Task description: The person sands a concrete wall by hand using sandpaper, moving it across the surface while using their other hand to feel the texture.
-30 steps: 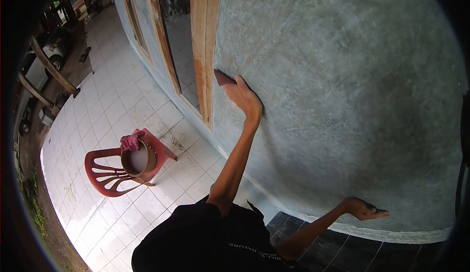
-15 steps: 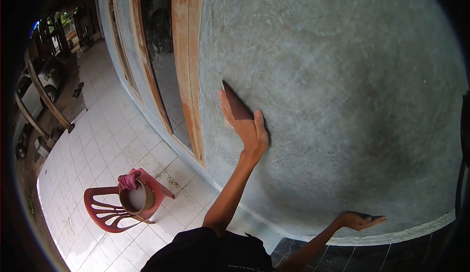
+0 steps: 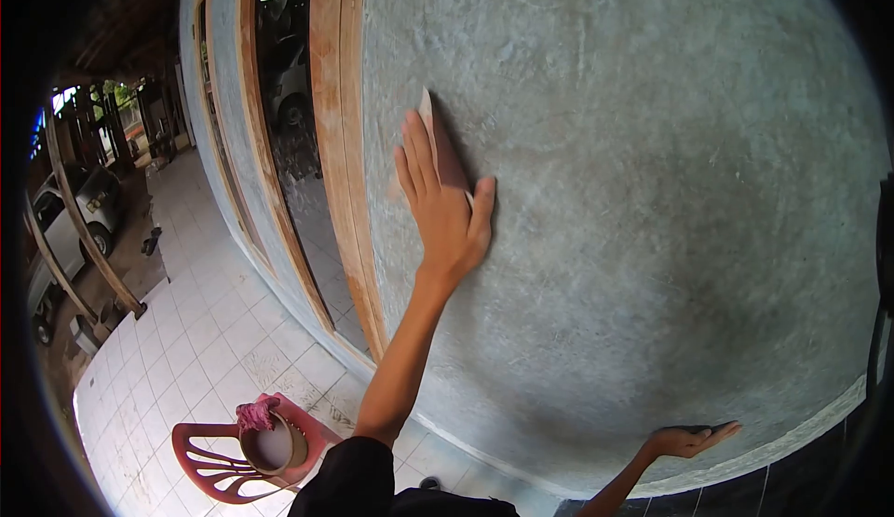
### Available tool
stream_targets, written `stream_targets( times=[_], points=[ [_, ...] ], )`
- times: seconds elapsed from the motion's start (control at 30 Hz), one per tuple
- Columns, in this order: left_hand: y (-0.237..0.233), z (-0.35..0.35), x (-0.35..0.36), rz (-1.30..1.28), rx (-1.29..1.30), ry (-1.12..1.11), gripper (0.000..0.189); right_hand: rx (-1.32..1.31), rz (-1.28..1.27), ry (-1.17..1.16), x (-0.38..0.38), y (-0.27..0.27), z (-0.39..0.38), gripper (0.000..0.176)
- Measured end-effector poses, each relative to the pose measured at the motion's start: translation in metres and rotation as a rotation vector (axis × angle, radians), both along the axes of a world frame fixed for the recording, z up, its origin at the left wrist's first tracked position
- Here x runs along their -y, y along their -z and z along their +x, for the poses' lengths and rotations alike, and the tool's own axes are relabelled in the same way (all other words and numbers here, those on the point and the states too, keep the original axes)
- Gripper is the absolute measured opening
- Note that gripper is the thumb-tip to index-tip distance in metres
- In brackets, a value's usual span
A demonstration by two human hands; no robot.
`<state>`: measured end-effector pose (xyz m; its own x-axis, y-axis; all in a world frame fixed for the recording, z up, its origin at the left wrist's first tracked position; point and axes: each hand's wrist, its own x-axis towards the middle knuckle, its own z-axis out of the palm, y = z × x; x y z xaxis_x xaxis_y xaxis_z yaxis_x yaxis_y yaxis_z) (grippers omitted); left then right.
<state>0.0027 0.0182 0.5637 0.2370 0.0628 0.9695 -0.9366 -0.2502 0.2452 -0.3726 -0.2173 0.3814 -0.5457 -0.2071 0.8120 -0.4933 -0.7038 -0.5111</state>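
My left hand (image 3: 445,224) presses a folded sheet of brown sandpaper (image 3: 447,156) flat against the grey plastered wall (image 3: 596,200). Its fingers point up along the sheet's left side, and the thumb lies at the lower right edge. The sheet's pointed top corner stands slightly away from the wall, and part of it is hidden under the fingers. Low on the right, my right hand (image 3: 691,440) is held beside the wall with its fingers stretched out and nothing in it.
Left of the sandpaper runs a wooden window frame (image 3: 337,135). On the white tiled floor (image 3: 209,331) stands a red plastic chair (image 3: 200,461), bearing a bucket (image 3: 277,449) of cloudy liquid with a pink cloth (image 3: 256,414) over its rim. Wooden posts and a vehicle (image 3: 70,224) are farther left.
My left hand has slid up and a little left along the wall with the sandpaper, and its fingers now show more fully. My right hand stays low by the wall. The view has shifted.
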Motion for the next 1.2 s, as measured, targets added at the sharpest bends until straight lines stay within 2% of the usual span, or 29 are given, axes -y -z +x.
stream_targets(
  times=[0.1, 0.13, 0.2, 0.33, 0.4, 0.53, 0.63, 0.73, 0.8, 0.83, 0.9, 1.0, 1.1, 1.17, 1.2],
  points=[
    [0.036, -0.021, 0.013, 0.014, 0.048, -0.015, 0.078, -0.021, -0.005, -0.022, -0.003, -0.004, 0.0, 0.05],
    [0.031, -0.018, 0.012, 0.014, 0.059, -0.011, 0.078, -0.01, -0.006, -0.018, -0.006, -0.008, 0.001, 0.05],
    [0.01, -0.01, 0.007, 0.028, 0.069, -0.035, 0.077, -0.205, 0.052, 0.094, -0.014, -0.025, 0.004, 0.058],
    [-0.07, 0.02, -0.001, -0.017, 0.119, -0.043, 0.081, -0.295, 0.051, 0.128, -0.016, -0.075, 0.017, 0.068],
    [-0.123, 0.039, -0.003, -0.043, 0.205, -0.069, 0.081, -0.445, -0.051, 0.197, -0.022, -0.118, 0.029, 0.067],
    [-0.237, 0.077, -0.013, -0.042, 0.335, -0.066, 0.08, -0.699, -0.249, 0.144, -0.033, -0.219, 0.041, 0.068],
    [-0.259, 0.075, -0.005, -0.102, 0.324, -0.063, 0.079, -0.792, -0.344, 0.143, -0.044, -0.29, 0.06, 0.065],
    [-0.223, 0.035, 0.01, -0.018, 0.406, -0.106, 0.082, -0.915, -0.446, 0.15, -0.059, -0.344, 0.085, 0.057],
    [-0.198, -0.013, 0.019, 0.098, 0.496, -0.038, 0.084, -0.942, -0.486, 0.133, -0.07, -0.369, 0.101, 0.055],
    [-0.197, -0.03, 0.024, 0.094, 0.509, -0.041, 0.084, -0.992, -0.533, 0.112, -0.074, -0.381, 0.108, 0.053],
    [-0.197, -0.051, 0.029, 0.275, 0.621, -0.007, 0.082, -0.983, -0.564, 0.117, -0.078, -0.402, 0.116, 0.052],
    [-0.233, -0.031, 0.021, 0.249, 0.614, -0.077, 0.078, -0.93, -0.606, 0.164, -0.072, -0.434, 0.118, 0.05],
    [-0.286, 0.017, 0.005, 0.041, 0.532, -0.061, 0.071, -0.83, -0.644, 0.238, -0.055, -0.471, 0.114, 0.05],
    [-0.32, 0.058, -0.005, -0.014, 0.373, -0.081, 0.076, -0.77, -0.665, 0.28, -0.048, -0.491, 0.109, 0.049],
    [-0.325, 0.054, 0.0, -0.017, 0.382, -0.073, 0.076, -0.75, -0.625, 0.303, -0.047, -0.499, 0.107, 0.048]
  ],
)
